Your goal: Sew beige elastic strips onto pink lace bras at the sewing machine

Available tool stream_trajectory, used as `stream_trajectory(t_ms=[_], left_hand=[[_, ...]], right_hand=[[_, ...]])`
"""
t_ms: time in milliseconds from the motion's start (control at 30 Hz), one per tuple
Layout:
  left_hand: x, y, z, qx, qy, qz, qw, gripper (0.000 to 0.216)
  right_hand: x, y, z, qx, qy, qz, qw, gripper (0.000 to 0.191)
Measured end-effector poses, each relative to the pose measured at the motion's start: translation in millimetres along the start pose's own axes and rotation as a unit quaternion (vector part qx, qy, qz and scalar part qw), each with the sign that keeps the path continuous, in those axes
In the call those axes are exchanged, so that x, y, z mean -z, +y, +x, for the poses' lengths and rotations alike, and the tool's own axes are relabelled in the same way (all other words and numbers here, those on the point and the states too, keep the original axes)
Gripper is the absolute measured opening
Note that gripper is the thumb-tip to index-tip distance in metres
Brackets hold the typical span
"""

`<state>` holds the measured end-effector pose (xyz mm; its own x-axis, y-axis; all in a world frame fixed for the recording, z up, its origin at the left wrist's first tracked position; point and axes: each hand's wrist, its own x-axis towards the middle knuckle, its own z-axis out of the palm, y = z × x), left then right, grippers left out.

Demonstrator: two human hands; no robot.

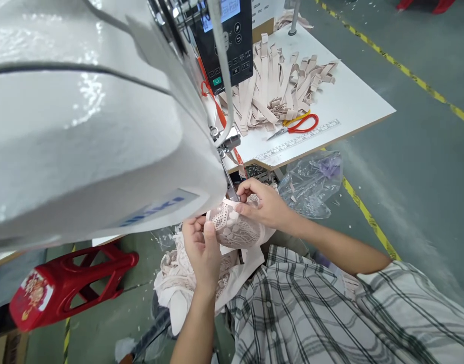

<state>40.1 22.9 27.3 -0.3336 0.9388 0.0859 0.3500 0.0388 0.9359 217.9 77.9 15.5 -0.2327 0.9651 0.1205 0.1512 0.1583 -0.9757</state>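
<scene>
My left hand [201,247] grips a pale pink lace garment piece [234,230] from below, thumb pressed on the lace. My right hand [264,202] pinches the same lace at its upper edge, right beside the needle area [230,189] of the white sewing machine [84,121]. More of the lace and white fabric [179,288] hangs down over my lap. The machine head hides the part of the fabric under the needle.
A black control panel [228,40] hangs above the table. On the white table [353,106] lie a heap of beige strips [277,86] and red-handled scissors [298,125]. A clear plastic bag [311,182] hangs at the table edge. A red plastic stool [65,285] lies at lower left.
</scene>
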Motion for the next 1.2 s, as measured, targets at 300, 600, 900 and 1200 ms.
stream_trajectory(t_ms=[300, 600, 900, 1200], left_hand=[[2.1, 1.1, 0.1, 0.000, 0.024, 0.006, 1.000, 0.034], [6.7, 5.6, -23.3, 0.001, -0.038, -0.052, 0.998, 0.033], [6.7, 4.6, -34.6, 0.184, -0.240, -0.158, 0.940, 0.056], [16.6, 34.7, -17.5, 0.263, -0.390, -0.350, 0.810, 0.054]], right_hand=[[-10.6, -5.6, -5.2, 0.015, 0.042, -0.013, 0.999, 0.038], [2.8, -15.9, -23.3, -0.119, -0.030, 0.136, 0.983, 0.034], [14.1, -15.3, -72.2, -0.206, -0.098, 0.253, 0.940, 0.034], [0.5, -20.6, -83.3, -0.157, -0.141, 0.155, 0.965, 0.029]])
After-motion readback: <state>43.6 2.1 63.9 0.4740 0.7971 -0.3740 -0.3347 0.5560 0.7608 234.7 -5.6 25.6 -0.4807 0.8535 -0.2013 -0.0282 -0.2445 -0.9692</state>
